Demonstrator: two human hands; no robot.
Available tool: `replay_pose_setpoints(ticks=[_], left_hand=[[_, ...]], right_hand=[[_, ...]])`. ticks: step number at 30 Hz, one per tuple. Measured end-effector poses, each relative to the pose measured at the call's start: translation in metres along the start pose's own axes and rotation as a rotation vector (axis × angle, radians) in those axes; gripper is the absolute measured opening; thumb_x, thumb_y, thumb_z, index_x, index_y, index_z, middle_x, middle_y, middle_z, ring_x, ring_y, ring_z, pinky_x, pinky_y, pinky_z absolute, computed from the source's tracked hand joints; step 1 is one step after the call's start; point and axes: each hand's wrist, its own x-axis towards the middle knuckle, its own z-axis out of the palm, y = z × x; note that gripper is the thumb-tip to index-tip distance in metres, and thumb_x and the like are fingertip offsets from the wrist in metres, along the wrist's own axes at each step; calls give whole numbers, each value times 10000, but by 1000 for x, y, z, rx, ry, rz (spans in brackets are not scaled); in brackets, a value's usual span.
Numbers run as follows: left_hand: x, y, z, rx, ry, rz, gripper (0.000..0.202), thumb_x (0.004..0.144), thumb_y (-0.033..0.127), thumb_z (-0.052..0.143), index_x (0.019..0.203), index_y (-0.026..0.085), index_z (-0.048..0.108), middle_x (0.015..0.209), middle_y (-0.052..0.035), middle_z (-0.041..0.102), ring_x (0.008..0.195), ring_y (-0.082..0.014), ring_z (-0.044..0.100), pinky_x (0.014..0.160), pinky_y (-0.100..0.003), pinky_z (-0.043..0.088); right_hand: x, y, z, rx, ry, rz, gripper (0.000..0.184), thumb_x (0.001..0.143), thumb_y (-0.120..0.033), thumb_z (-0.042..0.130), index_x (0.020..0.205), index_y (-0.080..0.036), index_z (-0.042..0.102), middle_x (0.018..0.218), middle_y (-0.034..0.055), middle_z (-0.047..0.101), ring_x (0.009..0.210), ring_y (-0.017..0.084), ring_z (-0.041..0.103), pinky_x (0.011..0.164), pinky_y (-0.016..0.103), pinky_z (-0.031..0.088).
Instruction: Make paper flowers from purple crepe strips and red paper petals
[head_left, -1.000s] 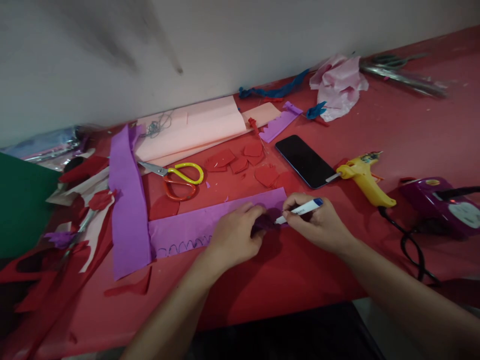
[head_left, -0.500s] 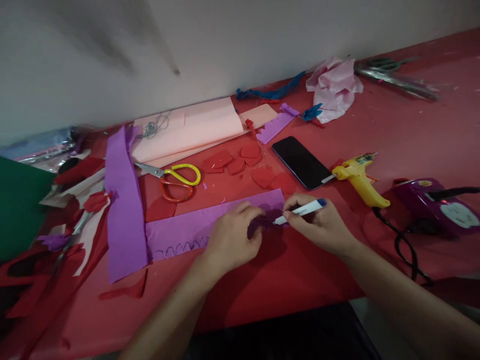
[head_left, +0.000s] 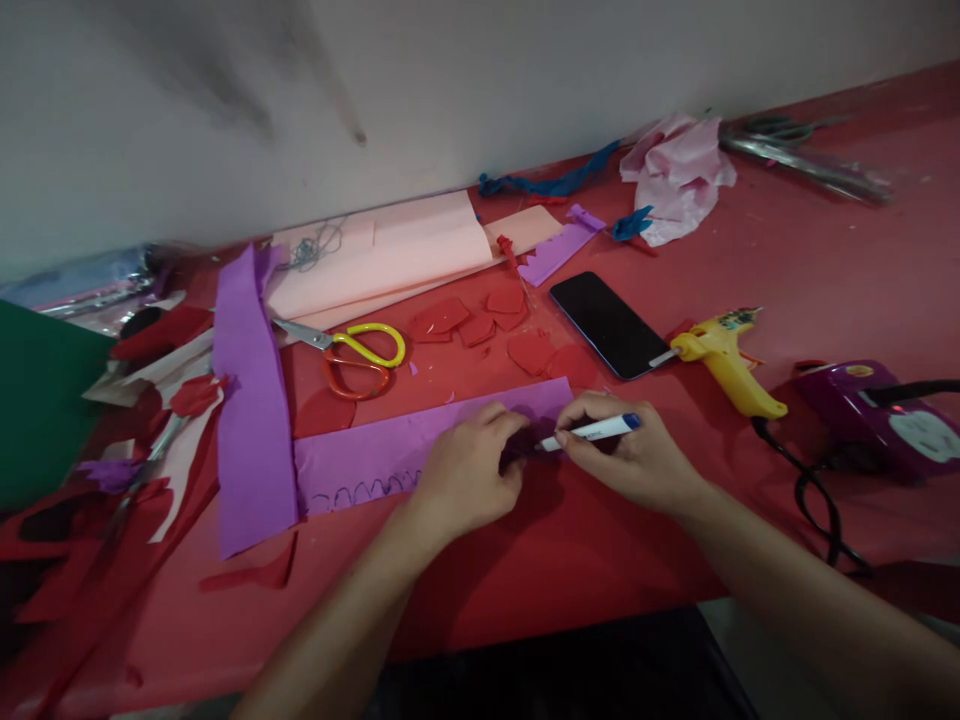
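A purple paper strip (head_left: 375, 450) lies lengthwise on the red table, with a wavy dark line drawn along its near edge at the left. My left hand (head_left: 469, 470) rests on the strip with curled fingers, holding it down. Dark purple shows between its thumb and forefinger; I cannot make out whether that is shadow or a separate piece. In my right hand (head_left: 626, 450) is a white marker (head_left: 592, 430) with a blue end, gripped between thumb and fingers. Its tip points left, at the strip's right part, close to my left fingertips.
A second purple strip (head_left: 251, 400) crosses the left end. Behind are scissors (head_left: 360, 355), red cut pieces (head_left: 442, 318), peach paper (head_left: 397, 240) and a phone (head_left: 611, 325). To the right sit a yellow glue gun (head_left: 724, 360) and a corded purple box (head_left: 874, 410). Scraps crowd the left.
The marker and my right hand have shifted slightly left and the marker lies flatter. My left hand has stayed nearly in place. The whole view has moved slightly.
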Motion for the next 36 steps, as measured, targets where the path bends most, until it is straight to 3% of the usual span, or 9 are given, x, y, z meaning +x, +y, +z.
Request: replay_pose_setpoints(ticks=[4, 7, 14, 19, 24, 36], left_hand=[[-1, -1, 0, -11, 13, 12, 389, 741, 114, 527, 1110, 203, 615, 1085, -44, 647, 975, -221, 612, 864, -376, 519], [-1, 0, 0, -4, 19, 0, 393, 744, 126, 533, 1122, 198, 616, 1065, -49, 646, 932, -216, 619, 827, -366, 528], [0, 5, 1, -36, 111, 31, 316, 786, 128, 505, 1068, 200, 629, 1034, -47, 642, 908, -186, 618, 828, -338, 525], [2, 6, 8, -2, 67, 51, 298, 791, 157, 526, 1063, 194, 643, 962, -49, 627, 853, -191, 611, 754, -328, 529], [2, 7, 11, 1, 57, 65, 333, 800, 136, 524, 1104, 215, 632, 1008, -43, 632, 891, -197, 610, 773, -336, 522], [3, 8, 10, 37, 11, 30, 384, 813, 157, 513, 1175, 231, 620, 1009, -48, 633, 862, -207, 623, 743, -341, 526]], right_hand=[[0, -3, -4, 76, -39, 16, 96, 786, -195, 594, 691, -185, 609, 621, -11, 583, 574, 124, 518, 542, 249, 384], [0, -3, -9, 114, 10, 64, 92, 798, -202, 577, 710, -189, 600, 631, -14, 574, 573, 119, 507, 524, 239, 369], [0, 1, -13, 46, 40, 22, 95, 782, -199, 571, 688, -193, 579, 614, -13, 559, 564, 122, 495, 519, 244, 370], [0, 0, -11, 12, 6, 4, 99, 777, -190, 566, 678, -195, 577, 608, -13, 573, 564, 123, 505, 530, 249, 383], [1, 4, -10, 7, -2, -1, 88, 777, -173, 566, 694, -197, 578, 628, -15, 577, 583, 125, 519, 549, 250, 396], [2, 4, -9, 11, 75, 69, 80, 775, -187, 563, 696, -193, 579, 637, -14, 580, 589, 121, 518, 539, 237, 390]])
